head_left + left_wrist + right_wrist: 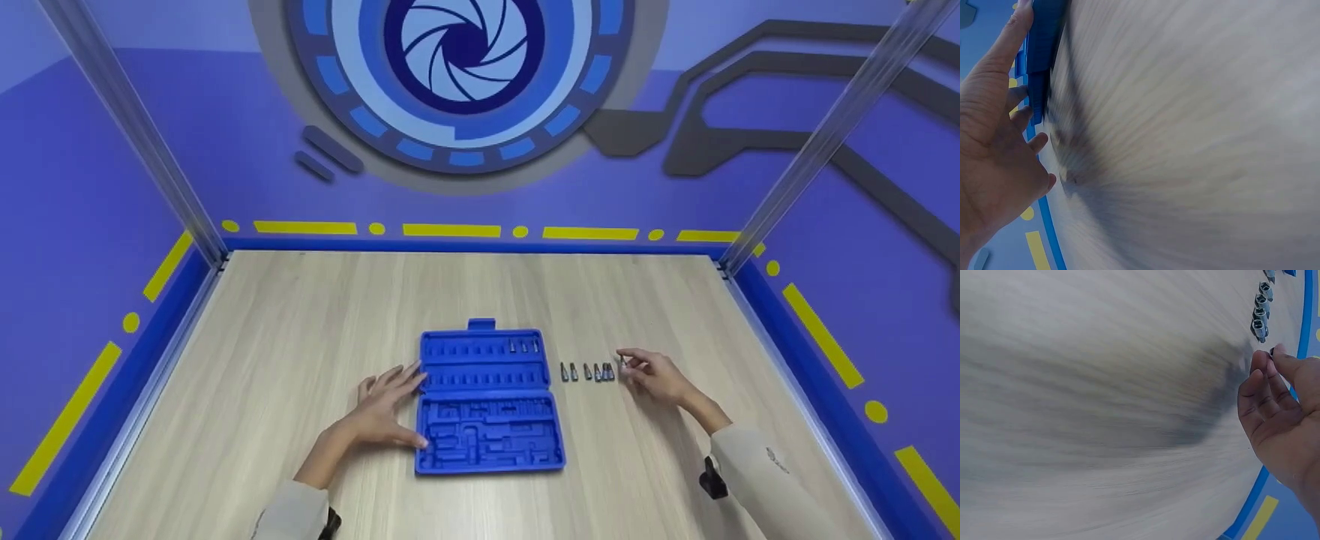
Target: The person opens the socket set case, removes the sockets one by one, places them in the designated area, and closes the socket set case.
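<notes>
An open blue plastic tool case [487,394] lies flat on the table, its two halves full of moulded slots. Three small metal pieces [524,346] sit at the upper right of its far half. Along the case's left edge rests my left hand [382,412], fingers spread and thumb touching the near half. To the right of the case stands a row of several small metal socket bits [598,372]; their hollow ends show in the right wrist view. At the row's right end my right hand [660,379] pinches one socket bit [622,361] between thumb and fingertips, mostly hidden.
The wooden table [300,315] extends around the case on all sides. Blue printed walls with yellow dashes and metal frame posts [817,142] bound it at the back and sides.
</notes>
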`<state>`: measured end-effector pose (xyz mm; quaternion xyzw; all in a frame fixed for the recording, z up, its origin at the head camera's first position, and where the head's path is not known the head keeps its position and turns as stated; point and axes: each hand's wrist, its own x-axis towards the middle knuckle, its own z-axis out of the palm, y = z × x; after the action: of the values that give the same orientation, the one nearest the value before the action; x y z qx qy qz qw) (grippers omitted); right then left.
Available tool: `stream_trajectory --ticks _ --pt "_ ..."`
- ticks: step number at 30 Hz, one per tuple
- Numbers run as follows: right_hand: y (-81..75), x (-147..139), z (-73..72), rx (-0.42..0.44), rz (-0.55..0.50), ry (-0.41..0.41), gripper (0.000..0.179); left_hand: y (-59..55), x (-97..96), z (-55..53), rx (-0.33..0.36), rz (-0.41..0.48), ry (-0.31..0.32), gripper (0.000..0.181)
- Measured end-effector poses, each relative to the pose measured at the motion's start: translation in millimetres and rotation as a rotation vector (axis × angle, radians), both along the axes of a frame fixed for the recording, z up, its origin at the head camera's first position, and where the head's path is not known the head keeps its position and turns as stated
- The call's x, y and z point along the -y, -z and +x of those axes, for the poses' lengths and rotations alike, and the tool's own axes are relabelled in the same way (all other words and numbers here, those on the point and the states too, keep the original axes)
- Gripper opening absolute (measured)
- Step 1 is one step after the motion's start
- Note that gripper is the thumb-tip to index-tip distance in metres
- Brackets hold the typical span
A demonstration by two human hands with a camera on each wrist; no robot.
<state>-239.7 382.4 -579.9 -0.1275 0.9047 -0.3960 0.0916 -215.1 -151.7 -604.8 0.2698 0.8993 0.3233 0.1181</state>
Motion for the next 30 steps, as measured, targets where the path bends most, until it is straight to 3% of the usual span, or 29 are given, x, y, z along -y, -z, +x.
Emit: stream_trajectory --ticks 6,14,22,30 --pt "5.1 1.8 1.3 0.009 0.047 0.01 0.04 -0.1 0.5 0.0 -0.005 0.0 -0.003 0.119" --pt "9.8 6.4 1.3 -0.045 0.15 0.018 0.038 0.8 0.5 0.1 -0.007 0.002 -0.001 0.12" --pt "8.4 6.5 2.3 -0.076 0.162 -0.015 0.037 1.4 -1.8 1.9 0.004 0.026 0.008 0.119" --pt "6.0 5.3 -0.4 -0.042 0.128 -0.014 0.038 -0.9 -0.7 0.6 0.006 -0.001 -0.004 0.12"
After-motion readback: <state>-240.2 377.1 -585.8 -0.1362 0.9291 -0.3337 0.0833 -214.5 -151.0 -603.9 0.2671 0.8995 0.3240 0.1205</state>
